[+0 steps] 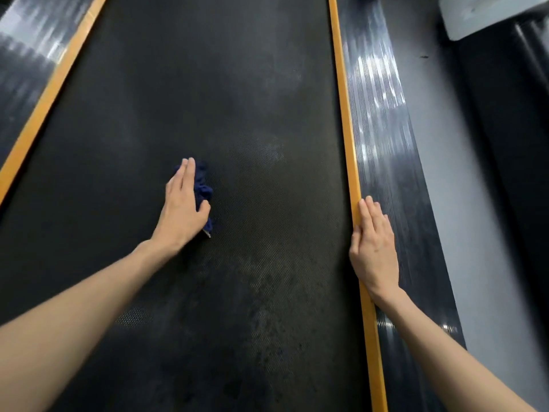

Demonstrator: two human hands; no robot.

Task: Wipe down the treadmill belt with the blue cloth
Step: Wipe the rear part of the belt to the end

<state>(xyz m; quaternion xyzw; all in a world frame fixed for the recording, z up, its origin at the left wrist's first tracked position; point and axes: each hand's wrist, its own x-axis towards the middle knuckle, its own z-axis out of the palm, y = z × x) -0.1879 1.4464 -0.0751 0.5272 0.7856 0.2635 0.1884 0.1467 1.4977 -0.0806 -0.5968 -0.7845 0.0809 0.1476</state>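
The blue cloth (203, 185) is showing only in part: the left hand (181, 203) is covering most of it, leaving a bunched edge visible along the thumb side and a small pale corner near the wrist, whose nature cannot be made out. The cloth is lying on the treadmill belt (237, 99), left of the belt's centre line, with its visible length running along the belt, away from the viewer. The left hand is pressing it flat, fingers straight and held together, pointing up the belt, and the thumb is lying against the cloth's near edge. The belt itself is being cut off by the frame at both ends; its long axis is running from bottom to top, and pale, dull patches are showing on its right half. The right hand (374, 248) is resting flat, fingers extended and together, across the right orange strip (346, 114) and the ribbed side rail (383, 129). A grey housing (490, 16) at top right is cropped and too blurred to identify.
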